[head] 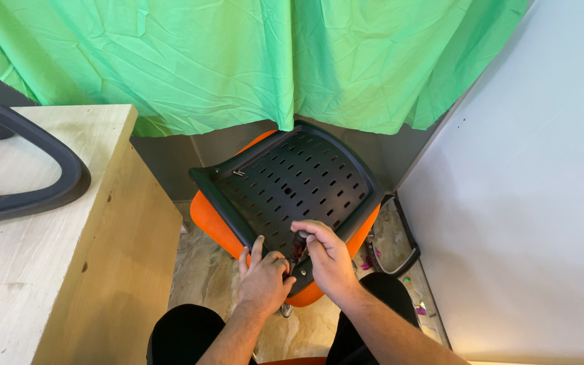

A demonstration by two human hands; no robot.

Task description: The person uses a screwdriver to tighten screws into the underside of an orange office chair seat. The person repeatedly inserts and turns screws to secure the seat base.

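— What have you got there?

— My right hand (327,260) is clenched round a screwdriver (299,247) with a dark red handle, tip down at the near edge of the perforated black chair back panel (292,189). My left hand (263,277) presses flat on that edge, fingers spread, grasping nothing.

— How does the panel handle?

— Stiff, light plastic, I judge; best held by its thick rim. It lies on the orange seat cushion (212,223), between my knees.

— Anything unclear?

— My hands hide the screwdriver's tip and the screw.
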